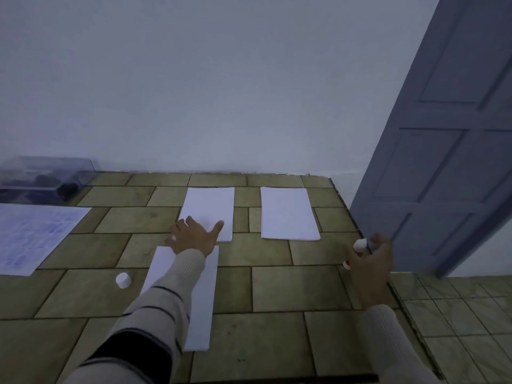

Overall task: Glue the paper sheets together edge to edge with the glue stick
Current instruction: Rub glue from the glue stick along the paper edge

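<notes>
R hand (371,261) curls round the glue stick (360,244). Fingers hide most of its body; only white ends w/ a bit of red poke out. L hand (194,236) lies flat, fingers spread, on the near edge of the middle stack (210,203), and its sleeve covers part of the near sheet (199,314). Clear box (47,176) by the wall holds dark contents, can't make them out. Printed sheet (33,236) is cut off at frame left.

Near sheet's far edge meets the middle stack or sits just short of it, can't tell which. Right stack (288,213) lies apart, w/ bare floor (277,289) btwn them & in front. Door (443,134) stands open, close to R hand. White cap (123,279) sits left of the near sheet. Print is too blurred to read, and so is the stick's label.
</notes>
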